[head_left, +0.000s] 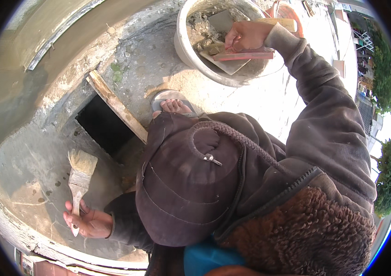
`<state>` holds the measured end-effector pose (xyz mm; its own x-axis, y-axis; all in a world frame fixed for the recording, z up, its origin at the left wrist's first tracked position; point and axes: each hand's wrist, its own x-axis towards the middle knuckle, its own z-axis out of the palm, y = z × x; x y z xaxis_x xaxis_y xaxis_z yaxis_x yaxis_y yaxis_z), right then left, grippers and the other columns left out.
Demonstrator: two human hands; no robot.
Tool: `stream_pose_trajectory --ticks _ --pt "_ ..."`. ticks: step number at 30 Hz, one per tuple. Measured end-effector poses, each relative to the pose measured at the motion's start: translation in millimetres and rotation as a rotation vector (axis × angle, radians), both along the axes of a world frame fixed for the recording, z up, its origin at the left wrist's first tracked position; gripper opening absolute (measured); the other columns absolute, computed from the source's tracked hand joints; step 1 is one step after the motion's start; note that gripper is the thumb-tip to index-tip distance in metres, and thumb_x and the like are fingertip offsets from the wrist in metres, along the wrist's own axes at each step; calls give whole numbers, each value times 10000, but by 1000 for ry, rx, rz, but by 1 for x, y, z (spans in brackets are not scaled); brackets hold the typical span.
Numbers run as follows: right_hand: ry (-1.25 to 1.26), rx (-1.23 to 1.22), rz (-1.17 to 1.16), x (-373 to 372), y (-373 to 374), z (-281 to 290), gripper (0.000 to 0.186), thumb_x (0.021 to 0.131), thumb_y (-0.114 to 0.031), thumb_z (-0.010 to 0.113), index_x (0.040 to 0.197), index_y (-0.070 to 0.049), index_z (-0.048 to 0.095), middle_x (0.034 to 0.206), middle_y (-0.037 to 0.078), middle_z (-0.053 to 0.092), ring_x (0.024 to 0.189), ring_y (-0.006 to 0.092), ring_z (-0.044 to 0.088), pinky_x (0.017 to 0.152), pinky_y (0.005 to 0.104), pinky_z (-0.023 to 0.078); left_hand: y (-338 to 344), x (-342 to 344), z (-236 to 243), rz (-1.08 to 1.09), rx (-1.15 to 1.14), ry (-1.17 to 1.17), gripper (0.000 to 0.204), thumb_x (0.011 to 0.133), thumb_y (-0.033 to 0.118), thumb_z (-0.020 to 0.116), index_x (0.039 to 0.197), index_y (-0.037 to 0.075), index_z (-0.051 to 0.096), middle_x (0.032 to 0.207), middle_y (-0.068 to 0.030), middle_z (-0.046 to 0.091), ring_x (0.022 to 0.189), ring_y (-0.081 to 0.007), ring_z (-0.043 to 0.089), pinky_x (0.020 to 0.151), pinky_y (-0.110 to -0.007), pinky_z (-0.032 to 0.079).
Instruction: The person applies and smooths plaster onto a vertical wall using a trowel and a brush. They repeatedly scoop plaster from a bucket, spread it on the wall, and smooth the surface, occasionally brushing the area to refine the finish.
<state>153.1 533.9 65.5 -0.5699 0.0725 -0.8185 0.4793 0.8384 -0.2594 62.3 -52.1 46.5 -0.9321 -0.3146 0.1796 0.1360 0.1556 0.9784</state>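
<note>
My left hand is closed around the pale handle of a wide paintbrush. The light bristles point up and away, above the grey cement surface. Over a round basin of mortar, my right hand is closed on a flat plastering trowel with a reddish bar. Its pale plate slants down into the basin under my fingers, and the hand hides how the grip goes round it. A wooden handle lies across the basin beside my hand, near a grey flat blade resting by the mortar.
Between my left hand and the basin is a dark rectangular opening, with a wooden strip along its edge. My sandalled foot stands nearby. A plastered wall runs along the left. An orange bucket sits behind the basin.
</note>
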Motion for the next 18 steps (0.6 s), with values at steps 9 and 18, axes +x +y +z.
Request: stream_pose_trajectory --ticks 9,18 --pt "241 -804 -606 -13 10 70 512 935 -318 730 1314 -3 591 1181 82 694 1030 153 669 926 309 536 -13 6 -2 74 88 8 400 1036 209 574 1269 -105 487 1196 -234 578 1113 -304 617 767 -314 615" --pt "1728 -339 -151 -153 -286 -7 582 786 -145 858 1291 -51 584 938 97 637 800 179 684 571 286 543 -2 22 19 152 201 149 237 1031 150 554 1137 -55 500 1166 -163 570 924 -241 675 858 -363 573"
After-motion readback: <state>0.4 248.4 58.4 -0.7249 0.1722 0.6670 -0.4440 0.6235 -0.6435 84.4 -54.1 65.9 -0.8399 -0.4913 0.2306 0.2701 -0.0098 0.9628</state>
